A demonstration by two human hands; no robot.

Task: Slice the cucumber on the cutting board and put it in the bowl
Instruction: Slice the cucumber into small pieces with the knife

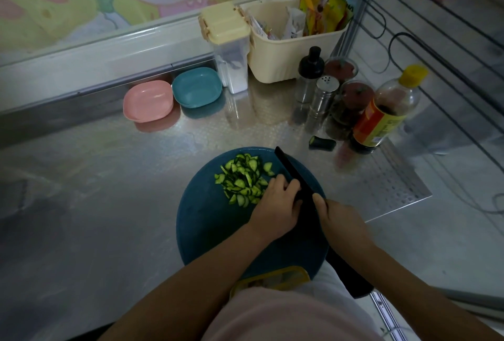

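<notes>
A round blue cutting board (207, 220) lies on the steel counter in front of me. A pile of green cucumber slices (242, 180) sits on its far half. My left hand (278, 204) is curled, knuckles against the side of a black knife (291, 171), just right of the slices. The cucumber piece under its fingers is hidden. My right hand (341, 220) grips the knife, index finger along the spine, blade pointing away from me. A pink bowl (148, 100) and a teal bowl (196, 87) stand at the back of the counter.
A cut cucumber end (321, 143) lies on the counter right of the board. Behind it stand a sauce bottle (384, 111), jars and a metal shaker (324, 95). A cream basket (289, 49) and a lidded container (229, 43) are at the back.
</notes>
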